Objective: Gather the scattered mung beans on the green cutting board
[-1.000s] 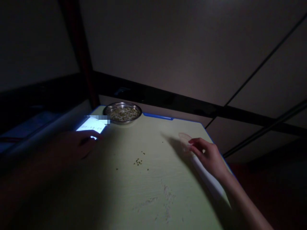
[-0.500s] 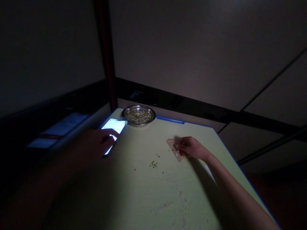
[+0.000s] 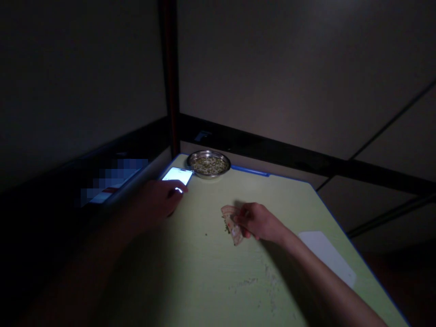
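Note:
In a dark room, my right hand (image 3: pixel 259 221) is closed on a small pinkish flat scraper-like piece (image 3: pixel 231 224) and presses it down on the pale green table (image 3: pixel 211 272), right against a few small green beans (image 3: pixel 225 225). My left hand (image 3: pixel 160 200) rests on a lit phone (image 3: pixel 177 175) lying on the table's left edge, fingers curled over its near end. A round steel plate (image 3: pixel 209 164) holding several green beans stands at the table's far edge, just right of the phone.
A white flat card (image 3: pixel 327 256) lies near the table's right edge. A dark post (image 3: pixel 170 77) rises behind the plate, in front of a wall. A lit paper or screen (image 3: pixel 109 188) lies on a lower ledge to the left. The table has a blue rim.
My right hand picked up the pinkish piece from the right side and slid it left across the table up to the scattered beans. My left hand stayed on the phone.

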The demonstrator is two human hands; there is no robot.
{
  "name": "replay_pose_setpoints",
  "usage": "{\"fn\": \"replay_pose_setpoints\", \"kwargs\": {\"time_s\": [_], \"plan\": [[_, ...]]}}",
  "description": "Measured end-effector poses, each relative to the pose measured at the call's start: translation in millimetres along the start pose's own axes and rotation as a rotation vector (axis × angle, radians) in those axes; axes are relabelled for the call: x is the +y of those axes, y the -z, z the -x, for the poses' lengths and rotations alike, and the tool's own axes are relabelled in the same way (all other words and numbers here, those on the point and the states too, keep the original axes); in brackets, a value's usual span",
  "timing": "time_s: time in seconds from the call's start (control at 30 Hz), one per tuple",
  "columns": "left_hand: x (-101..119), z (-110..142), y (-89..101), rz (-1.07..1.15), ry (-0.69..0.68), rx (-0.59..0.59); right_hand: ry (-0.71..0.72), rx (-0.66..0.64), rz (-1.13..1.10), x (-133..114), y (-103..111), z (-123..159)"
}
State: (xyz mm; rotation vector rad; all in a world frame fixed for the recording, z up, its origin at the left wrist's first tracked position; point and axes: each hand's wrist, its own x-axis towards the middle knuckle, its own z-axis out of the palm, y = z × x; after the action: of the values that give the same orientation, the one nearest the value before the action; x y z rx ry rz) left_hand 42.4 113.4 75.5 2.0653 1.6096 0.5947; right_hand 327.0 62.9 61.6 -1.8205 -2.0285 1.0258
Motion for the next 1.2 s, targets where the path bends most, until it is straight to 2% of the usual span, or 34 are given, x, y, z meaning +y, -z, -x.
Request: {"fn": "replay_pose_setpoints", "kwargs": {"time_s": [0.23, 0.4, 0.57, 0.7, 0.83, 1.03, 1.2], "plan": [[-4, -2, -2.0, 0.006, -0.052, 0.036, 0.154, 0.041, 0.113, -26, 0, -24], [-4, 0, -1.6, 0.018, -0.051, 0.046, 0.246, 0.058, 0.065, -28, 6, -13], [-4, 2, -1.7, -0.014, -0.082, 0.061, 0.174, 0.232, -0.054, 2, 3, 21], [-3, 0, -1.8, -0.026, -0.081, 0.054, 0.127, 0.304, -0.126, 18, -10, 32], [-3, -1, -1.8, -0.009, -0.086, 0.051, 0.117, 0.347, -0.209, 14, -22, 24], [-1, 0, -1.5, 0.001, -0.064, 0.043, 0.158, 0.377, -0.230, 2, -27, 20], [0, 2, -0.5, -0.020, -0.069, 0.049, 0.147, 0.339, -0.230, 4, -27, 23]]}}
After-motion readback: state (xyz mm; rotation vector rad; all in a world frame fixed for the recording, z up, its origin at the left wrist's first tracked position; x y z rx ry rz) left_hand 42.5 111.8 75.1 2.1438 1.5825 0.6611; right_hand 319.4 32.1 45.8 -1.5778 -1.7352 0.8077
